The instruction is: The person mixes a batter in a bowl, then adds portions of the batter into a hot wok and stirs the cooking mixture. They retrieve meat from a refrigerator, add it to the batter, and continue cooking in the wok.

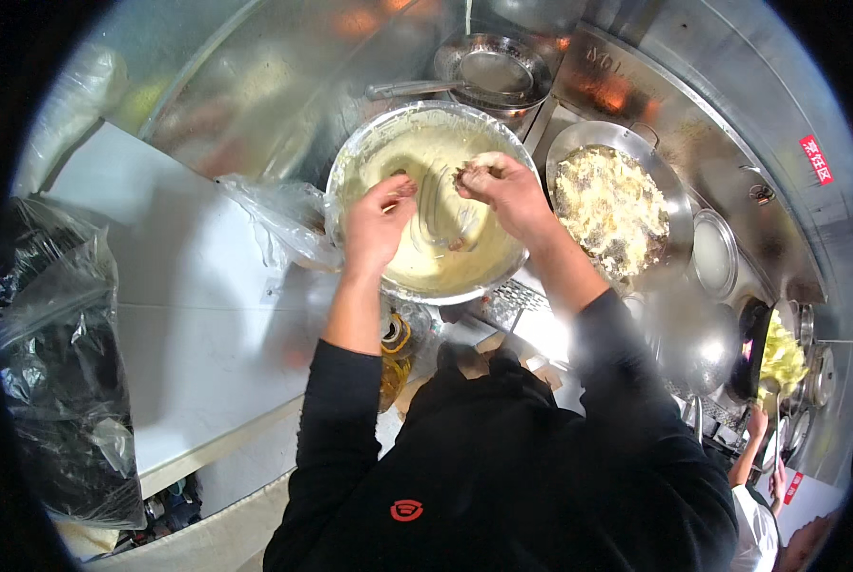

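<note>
A large metal bowl of pale yellow batter lies before me, its rim smeared with batter. Over its left half is my left hand, fingers curled, with dark bits at the fingertips; whether it grips a piece is unclear. My right hand is above the bowl's right side, pinching a small brownish food piece. Batter clings to the fingers of that hand. Streaks and a small brown lump show in the batter below. To the right, a wide wok holds pale yellow frying pieces in oil.
Frying pans are stacked behind the bowl. A clear plastic bag touches its left side, beside a white worktop. Black items in plastic are far left. At lower right, a co-worker's hand is near a wok of green vegetables.
</note>
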`<state>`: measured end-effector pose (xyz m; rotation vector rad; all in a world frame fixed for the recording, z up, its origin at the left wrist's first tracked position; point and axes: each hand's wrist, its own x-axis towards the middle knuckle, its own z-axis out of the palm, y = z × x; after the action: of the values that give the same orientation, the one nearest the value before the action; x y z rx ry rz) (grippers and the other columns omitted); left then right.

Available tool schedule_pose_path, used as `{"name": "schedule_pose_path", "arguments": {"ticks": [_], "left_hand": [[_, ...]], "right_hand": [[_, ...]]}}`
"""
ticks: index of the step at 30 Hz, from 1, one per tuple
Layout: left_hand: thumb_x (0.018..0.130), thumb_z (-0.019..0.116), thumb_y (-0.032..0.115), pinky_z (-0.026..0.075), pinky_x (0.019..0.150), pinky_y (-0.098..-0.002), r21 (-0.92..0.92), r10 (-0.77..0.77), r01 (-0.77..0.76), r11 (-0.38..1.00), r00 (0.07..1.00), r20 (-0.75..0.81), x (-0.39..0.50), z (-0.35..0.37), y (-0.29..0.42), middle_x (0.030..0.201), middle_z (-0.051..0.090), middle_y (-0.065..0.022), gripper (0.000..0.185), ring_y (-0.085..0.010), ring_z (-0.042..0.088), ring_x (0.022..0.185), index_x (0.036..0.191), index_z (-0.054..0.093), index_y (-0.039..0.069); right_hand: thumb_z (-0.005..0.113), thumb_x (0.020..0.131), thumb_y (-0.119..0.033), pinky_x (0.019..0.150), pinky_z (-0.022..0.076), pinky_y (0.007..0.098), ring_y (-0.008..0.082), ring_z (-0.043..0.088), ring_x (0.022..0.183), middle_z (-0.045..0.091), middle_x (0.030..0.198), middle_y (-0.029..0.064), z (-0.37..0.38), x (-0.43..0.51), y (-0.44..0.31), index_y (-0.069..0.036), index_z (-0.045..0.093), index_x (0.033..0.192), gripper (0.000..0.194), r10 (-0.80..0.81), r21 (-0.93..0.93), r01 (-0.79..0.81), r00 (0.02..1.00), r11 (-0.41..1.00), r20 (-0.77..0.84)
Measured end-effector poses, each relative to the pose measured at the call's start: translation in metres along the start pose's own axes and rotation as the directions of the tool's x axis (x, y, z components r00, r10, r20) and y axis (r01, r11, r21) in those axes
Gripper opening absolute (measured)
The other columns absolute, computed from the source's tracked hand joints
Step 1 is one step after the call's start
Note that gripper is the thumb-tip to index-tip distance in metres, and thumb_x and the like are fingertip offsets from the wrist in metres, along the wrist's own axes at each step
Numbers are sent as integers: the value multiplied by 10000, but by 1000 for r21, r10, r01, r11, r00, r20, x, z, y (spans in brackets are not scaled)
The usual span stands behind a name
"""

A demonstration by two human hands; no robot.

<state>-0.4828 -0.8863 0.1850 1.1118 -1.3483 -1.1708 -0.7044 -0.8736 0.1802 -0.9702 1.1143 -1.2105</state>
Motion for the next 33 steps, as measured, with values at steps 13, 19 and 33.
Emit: {"name": "schedule_pose_path", "arguments": {"ticks": [13,19,33], "left_hand": [[800,745,107,483,800,-298,59,-204,251,966,884,-420,-84,-37,-48,1020,619,-115,471,-155,589,867,1174,509,-58],[800,546,-27,470,837,-308,-32,-203,226,974,794,-573,-65,-26,-74,1067,618,-142,385,-199,604,899,1181,496,-59],[786,561,17,462,901,-399,310,-156,319,896,878,-453,-48,-46,-50,1049,637,-225,356,-355,619,980,1135,530,-46]], "right_hand": [[604,861,-201,919,501,464,402,598,1093,602,1187,251,-22,83,66,-35,532,1261,439,73,-999,41,996,13,42],[726,791,-246,834,532,416,329,661,985,670,1061,218,12,34,81,-64,621,1173,435,452,-931,219,826,291,335],[643,864,-181,702,528,341,192,633,793,683,925,82,73,184,142,-32,689,1007,211,201,-27,-201,949,979,241]]}}
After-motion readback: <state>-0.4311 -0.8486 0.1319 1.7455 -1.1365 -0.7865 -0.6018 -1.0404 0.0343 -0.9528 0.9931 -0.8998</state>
